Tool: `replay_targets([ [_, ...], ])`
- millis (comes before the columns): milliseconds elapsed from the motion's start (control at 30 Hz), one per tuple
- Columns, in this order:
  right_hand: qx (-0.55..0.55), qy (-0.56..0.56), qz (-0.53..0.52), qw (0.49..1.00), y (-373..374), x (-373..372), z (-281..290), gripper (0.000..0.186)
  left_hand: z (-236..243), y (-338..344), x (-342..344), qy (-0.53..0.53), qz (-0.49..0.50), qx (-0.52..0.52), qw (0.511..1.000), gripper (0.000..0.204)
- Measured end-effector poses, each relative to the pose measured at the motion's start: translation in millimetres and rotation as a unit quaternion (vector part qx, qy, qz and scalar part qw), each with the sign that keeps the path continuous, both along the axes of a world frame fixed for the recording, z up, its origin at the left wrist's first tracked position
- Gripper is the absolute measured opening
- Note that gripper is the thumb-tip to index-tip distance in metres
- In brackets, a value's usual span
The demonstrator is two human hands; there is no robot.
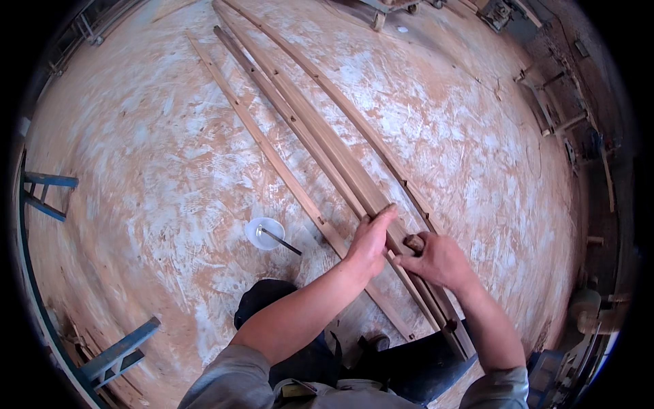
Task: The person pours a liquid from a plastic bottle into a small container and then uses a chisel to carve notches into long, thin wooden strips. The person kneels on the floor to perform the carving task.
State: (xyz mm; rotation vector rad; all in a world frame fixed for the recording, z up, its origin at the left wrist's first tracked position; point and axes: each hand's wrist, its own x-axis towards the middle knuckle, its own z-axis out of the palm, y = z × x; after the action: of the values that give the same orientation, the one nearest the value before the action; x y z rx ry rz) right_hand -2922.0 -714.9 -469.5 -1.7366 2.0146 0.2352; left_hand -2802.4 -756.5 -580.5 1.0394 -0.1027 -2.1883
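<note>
Long wooden strips with notches or holes along them run from my lap toward the far upper left. My left hand (372,240) is closed round the edges of the middle wooden strips (334,153), its thumb side on the top face. Just to its right, my right hand (441,260) grips a short brown piece with a rounded end (413,242), low against the wood; the rest of that piece is hidden by the fingers. One strip (279,163) lies apart on the left, and another curved-looking strip (368,129) lies apart on the right.
A white bowl (264,234) with a dark-handled brush or stick (283,243) leaning in it stands on the stained floor (163,170). Blue metal frame legs (122,347) jut in at the left. Wheeled equipment (379,20) stands far off; racks and machinery (552,102) line the right.
</note>
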Motion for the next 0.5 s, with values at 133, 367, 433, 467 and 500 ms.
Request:
replay_targets([
  [133, -0.018, 0.003, -0.009, 1.000, 20.4, 1.5, 7.9, 0.049, -0.5, 10.0, 0.3, 0.066, -0.065, -0.061, 0.994, 0.039],
  [367, 0.081, 0.050, -0.025, 0.995, 110.4, -20.6, 86.3, 0.038, 17.2, -55.3, 45.9, 0.021, 0.086, -0.111, 0.990, 0.056],
  [433, 0.128, 0.058, -0.016, 0.990, 164.3, -35.4, 93.6, 0.045, 21.2, -75.5, 54.6, -0.030, 0.140, -0.061, 0.988, 0.049],
  [467, 0.172, 0.035, -0.048, 0.983, 186.9, -40.8, 100.8, 0.045, 22.7, -79.4, 50.8, 0.011, 0.160, -0.048, 0.986, 0.044],
  [500, 0.180, 0.045, -0.027, 0.982, 199.7, -38.0, 109.7, 0.040, 20.4, -78.9, 47.4, 0.048, 0.178, -0.034, 0.982, 0.039],
])
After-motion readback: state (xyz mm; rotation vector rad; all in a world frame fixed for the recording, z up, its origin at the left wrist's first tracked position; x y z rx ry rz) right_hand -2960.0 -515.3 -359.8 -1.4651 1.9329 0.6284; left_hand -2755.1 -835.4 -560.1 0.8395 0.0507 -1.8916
